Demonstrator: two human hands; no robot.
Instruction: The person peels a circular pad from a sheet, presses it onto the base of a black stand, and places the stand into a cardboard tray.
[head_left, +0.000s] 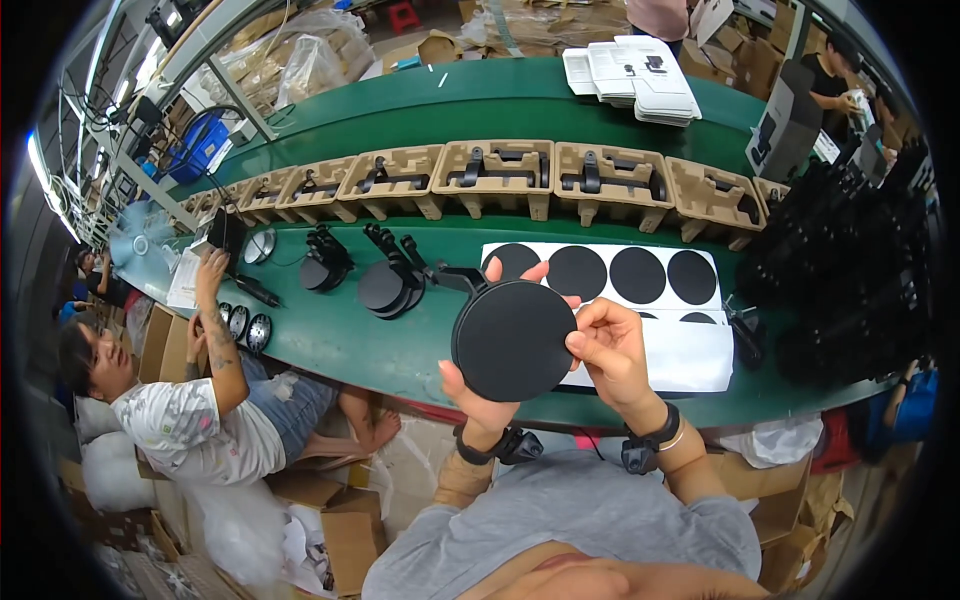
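Note:
A round black stand base (514, 340) with a short black arm is held up over the table's near edge, its flat face toward me. My left hand (480, 405) grips it from behind, the thumb at the lower left and fingertips showing past the top. My right hand (618, 352) pinches the disc's right edge between thumb and fingers. Whether it grips a thin pad on the face or the base itself, I cannot tell. Just beyond lies a white sheet of round black pads (637, 275), its near part covered by white paper (690, 355).
More black stand bases (390, 290) are stacked left of my hands. Brown moulded trays (493, 180) with black parts line the green conveyor. A dark heap of parts (840, 270) rises at right. A co-worker (200, 420) sits at left; white printed boxes (635, 80) lie at the far side.

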